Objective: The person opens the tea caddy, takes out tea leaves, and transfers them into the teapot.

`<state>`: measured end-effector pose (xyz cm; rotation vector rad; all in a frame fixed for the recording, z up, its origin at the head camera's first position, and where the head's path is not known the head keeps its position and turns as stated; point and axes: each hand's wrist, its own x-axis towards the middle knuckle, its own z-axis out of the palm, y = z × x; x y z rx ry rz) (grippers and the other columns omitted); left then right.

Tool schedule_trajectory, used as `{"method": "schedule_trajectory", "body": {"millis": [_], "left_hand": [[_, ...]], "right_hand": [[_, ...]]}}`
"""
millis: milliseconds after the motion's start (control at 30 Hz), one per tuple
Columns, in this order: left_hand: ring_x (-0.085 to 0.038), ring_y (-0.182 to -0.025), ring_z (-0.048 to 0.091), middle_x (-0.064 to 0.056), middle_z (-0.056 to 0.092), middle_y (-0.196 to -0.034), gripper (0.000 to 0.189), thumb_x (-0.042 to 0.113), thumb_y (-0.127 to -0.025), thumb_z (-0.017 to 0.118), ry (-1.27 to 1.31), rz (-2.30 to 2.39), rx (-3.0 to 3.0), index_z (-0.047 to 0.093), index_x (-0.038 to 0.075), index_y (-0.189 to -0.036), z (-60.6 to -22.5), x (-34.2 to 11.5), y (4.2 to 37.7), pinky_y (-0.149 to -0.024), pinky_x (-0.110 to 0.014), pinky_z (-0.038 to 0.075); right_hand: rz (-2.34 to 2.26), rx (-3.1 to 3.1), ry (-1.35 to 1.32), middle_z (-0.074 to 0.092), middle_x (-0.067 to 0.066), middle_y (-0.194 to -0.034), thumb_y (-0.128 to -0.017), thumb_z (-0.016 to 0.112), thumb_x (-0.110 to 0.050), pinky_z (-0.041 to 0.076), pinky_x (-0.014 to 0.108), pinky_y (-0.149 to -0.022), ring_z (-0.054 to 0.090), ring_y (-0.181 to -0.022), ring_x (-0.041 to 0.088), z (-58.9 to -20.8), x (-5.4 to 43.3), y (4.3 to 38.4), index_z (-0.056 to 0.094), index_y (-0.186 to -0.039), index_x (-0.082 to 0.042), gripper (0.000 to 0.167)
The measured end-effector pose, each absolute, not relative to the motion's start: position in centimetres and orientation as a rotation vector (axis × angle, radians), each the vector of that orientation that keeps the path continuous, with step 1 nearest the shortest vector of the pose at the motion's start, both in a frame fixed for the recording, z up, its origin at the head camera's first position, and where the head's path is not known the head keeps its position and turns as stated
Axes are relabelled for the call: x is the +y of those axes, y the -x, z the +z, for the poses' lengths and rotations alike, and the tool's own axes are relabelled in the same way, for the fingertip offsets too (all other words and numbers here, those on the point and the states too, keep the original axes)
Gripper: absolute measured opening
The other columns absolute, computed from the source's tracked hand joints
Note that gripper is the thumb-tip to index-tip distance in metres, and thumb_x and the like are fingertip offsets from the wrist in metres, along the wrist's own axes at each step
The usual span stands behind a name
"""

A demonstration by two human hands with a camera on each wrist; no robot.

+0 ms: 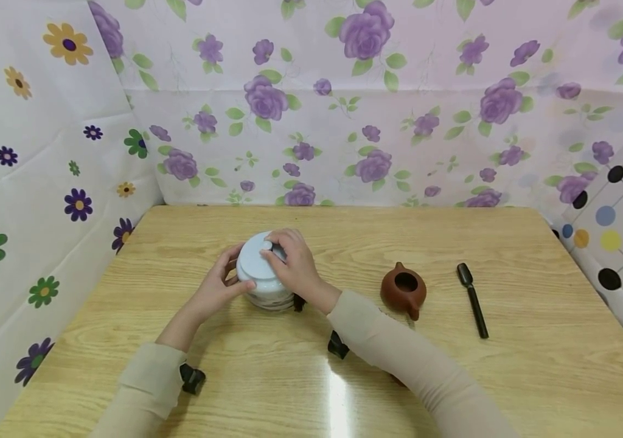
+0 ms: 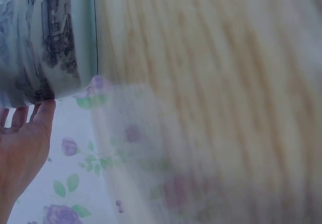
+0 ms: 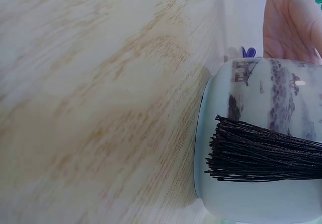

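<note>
A pale porcelain jar (image 1: 270, 297) with a grey landscape pattern stands upright on the table, left of the middle. Its flat round lid (image 1: 252, 263) sits on top. The left hand (image 1: 219, 285) grips the jar's left side, thumb at the front and fingers around the back. From above, the right hand (image 1: 299, 263) pinches the lid's small knob (image 1: 266, 245) between thumb and fingers. A dark tassel (image 3: 261, 153) hangs down the jar's side in the right wrist view. In the left wrist view, fingertips touch the patterned wall of the jar (image 2: 45, 38).
A small brown clay teapot (image 1: 393, 296) with an uncovered mouth stands right of the jar. Farther right lies a black scoop (image 1: 477, 310). The right sleeve (image 1: 415, 356) partly hides something beside the teapot. Flowered cloth (image 1: 317, 121) hangs behind the wooden table (image 1: 508, 243).
</note>
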<state>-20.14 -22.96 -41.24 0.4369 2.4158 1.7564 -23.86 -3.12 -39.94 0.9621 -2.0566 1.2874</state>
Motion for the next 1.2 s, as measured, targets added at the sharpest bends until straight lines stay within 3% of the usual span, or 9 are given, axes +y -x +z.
{"method": "schedule_trajectory", "body": {"millis": [1200], "left_hand": [[-0.036, -0.139, 0.027, -0.015, 0.026, -0.151, 0.075, 0.015, -0.089, 0.068, -0.406, 1.75, 2.413, 0.024, 0.011, -0.15, -40.92, -23.38, 20.6, -0.112, -0.051, 0.032]], "right_hand": [[1.261, -1.998, -0.974, 0.064, 0.019, -0.101, -0.085, 0.07, -0.005, 0.051, 0.036, -0.089, 0.058, -0.098, 0.03, -40.15, -3.4, 24.28, 0.064, -0.098, 0.005, 0.018]]}}
